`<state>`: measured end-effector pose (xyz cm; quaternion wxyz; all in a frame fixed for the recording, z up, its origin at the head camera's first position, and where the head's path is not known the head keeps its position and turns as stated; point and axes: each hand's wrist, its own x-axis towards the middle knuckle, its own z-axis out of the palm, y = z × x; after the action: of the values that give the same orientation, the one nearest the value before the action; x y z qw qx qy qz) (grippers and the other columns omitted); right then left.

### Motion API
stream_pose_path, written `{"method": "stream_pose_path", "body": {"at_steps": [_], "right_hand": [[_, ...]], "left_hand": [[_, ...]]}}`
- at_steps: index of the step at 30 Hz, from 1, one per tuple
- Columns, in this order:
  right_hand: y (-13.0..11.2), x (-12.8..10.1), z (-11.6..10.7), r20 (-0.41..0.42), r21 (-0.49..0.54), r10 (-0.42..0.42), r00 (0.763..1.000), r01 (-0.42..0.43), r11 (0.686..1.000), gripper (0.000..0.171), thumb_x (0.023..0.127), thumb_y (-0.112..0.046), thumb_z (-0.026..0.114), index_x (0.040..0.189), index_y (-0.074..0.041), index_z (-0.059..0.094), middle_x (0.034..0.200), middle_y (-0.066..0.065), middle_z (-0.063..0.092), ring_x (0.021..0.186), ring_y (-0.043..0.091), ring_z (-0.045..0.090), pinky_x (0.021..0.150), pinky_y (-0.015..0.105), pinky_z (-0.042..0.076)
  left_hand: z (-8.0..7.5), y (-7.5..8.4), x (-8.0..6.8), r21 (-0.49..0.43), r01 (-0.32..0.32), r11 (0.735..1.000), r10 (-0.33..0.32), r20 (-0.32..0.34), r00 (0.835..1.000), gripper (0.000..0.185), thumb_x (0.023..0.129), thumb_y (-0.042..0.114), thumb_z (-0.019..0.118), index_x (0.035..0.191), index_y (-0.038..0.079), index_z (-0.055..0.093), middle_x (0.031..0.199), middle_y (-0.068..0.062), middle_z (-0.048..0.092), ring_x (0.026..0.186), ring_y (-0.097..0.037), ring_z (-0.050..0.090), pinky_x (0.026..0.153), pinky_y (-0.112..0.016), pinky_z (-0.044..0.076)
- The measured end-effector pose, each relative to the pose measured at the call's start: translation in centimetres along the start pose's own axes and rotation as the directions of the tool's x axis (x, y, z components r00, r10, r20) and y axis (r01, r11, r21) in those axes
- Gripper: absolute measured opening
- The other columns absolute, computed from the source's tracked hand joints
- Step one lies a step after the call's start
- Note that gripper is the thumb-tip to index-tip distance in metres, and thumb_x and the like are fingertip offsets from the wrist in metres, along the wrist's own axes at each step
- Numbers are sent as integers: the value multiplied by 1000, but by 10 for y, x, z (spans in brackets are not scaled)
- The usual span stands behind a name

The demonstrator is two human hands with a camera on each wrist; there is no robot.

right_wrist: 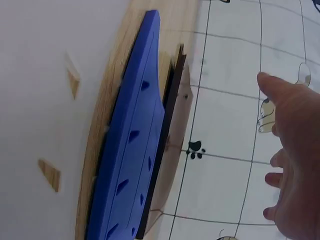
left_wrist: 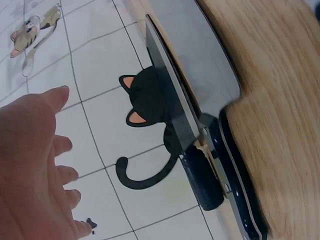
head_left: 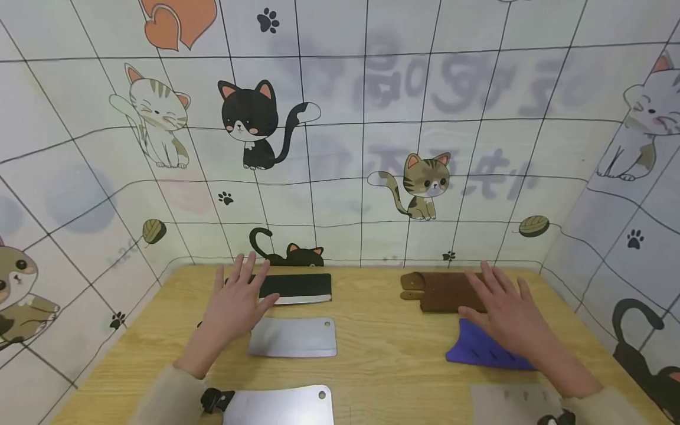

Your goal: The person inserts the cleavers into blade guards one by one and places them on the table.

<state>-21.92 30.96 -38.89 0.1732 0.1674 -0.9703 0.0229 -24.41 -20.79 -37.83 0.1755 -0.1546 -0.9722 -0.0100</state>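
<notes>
My left hand hovers with fingers spread over the left side of the table, holding nothing. Beneath and beside it lie a cleaver with a dark blade and bright edge and a silver cleaver; a larger silver cleaver is nearest me, cut off by the frame. Black handles show in the left wrist view. On the other side my right hand, fingers extended, is above a brown leather sheath and a blue blade cover, partly hiding both. A whitish slotted cover lies in front.
The wooden table has a bare strip between the cleavers and the covers. White sheeting with cats and grid lines rises at the back and both sides.
</notes>
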Motion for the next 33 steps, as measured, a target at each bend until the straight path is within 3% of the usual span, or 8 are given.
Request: {"method": "stream_pose_path", "body": {"at_steps": [7,13,16,20,23,28,33], "right_hand": [[30,18,12,49,157,-36,998,28,987,93,90,-51,76,154,4,38,156,37,29,139,58,29,104,75,23],[52,32,24,110,196,3,994,-25,980,99,85,-51,80,153,8,37,153,41,31,135,62,31,105,74,24],[59,37,30,132,276,13,991,-49,960,101,83,-50,82,153,8,37,153,40,32,136,61,30,105,74,24],[65,41,38,144,400,11,990,-68,914,103,80,-45,86,153,7,37,152,36,37,137,58,33,104,73,28],[67,43,43,170,437,19,985,-92,894,104,79,-44,87,154,6,36,152,35,38,136,58,34,103,73,32],[71,49,49,191,458,-9,982,-81,885,107,76,-43,90,154,6,36,150,36,39,136,58,35,103,71,34],[81,62,57,189,441,-59,980,-31,897,113,68,-43,94,151,10,39,144,38,46,131,57,43,103,68,37]], "left_hand": [[15,-32,16,-143,-52,988,58,39,998,72,101,43,63,157,4,40,162,-27,28,149,-49,19,111,-75,13],[33,-62,30,-220,-40,975,56,68,996,71,99,37,68,155,2,43,159,-30,31,146,-54,22,107,-77,17],[40,-75,34,-316,-29,948,60,90,994,73,98,33,71,155,0,41,159,-30,30,146,-55,21,108,-76,18],[47,-89,38,-457,-5,890,60,105,993,76,96,31,74,155,-3,39,158,-32,32,143,-56,27,110,-71,25],[50,-95,39,-524,22,851,48,119,992,78,95,32,75,154,-4,39,156,-32,34,141,-55,30,110,-68,27],[55,-101,38,-564,81,822,5,150,989,78,95,33,76,154,-4,40,156,-31,37,142,-53,31,111,-66,28],[66,-105,39,-574,157,804,-51,196,979,80,93,33,78,152,-6,42,154,-33,38,141,-55,32,110,-67,29]]}}
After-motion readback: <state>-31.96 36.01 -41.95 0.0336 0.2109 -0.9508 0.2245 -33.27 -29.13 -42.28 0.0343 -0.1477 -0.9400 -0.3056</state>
